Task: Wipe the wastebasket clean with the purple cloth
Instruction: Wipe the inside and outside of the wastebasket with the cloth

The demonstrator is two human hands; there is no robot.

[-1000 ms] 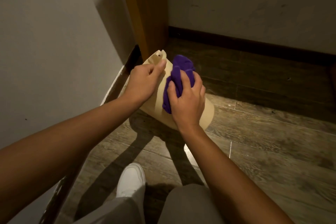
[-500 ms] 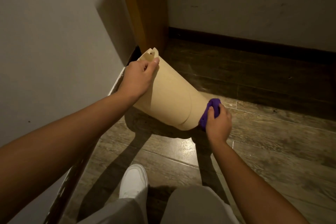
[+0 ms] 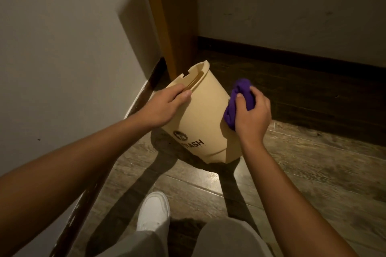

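Wiping is under way: left hand is gripping the tilted basket rim, right hand fingers are bunching the cloth against its side; remaining surfaces unverified.

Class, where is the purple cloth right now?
In the head view, the cloth is bunched in the right hand, pressed against the right side of the tilted wastebasket, right of centre.

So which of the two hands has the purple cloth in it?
The right hand. It is bunched around the purple cloth, pressing it to the side of the wastebasket; the left hand holds no cloth and grips the wastebasket near its rim.
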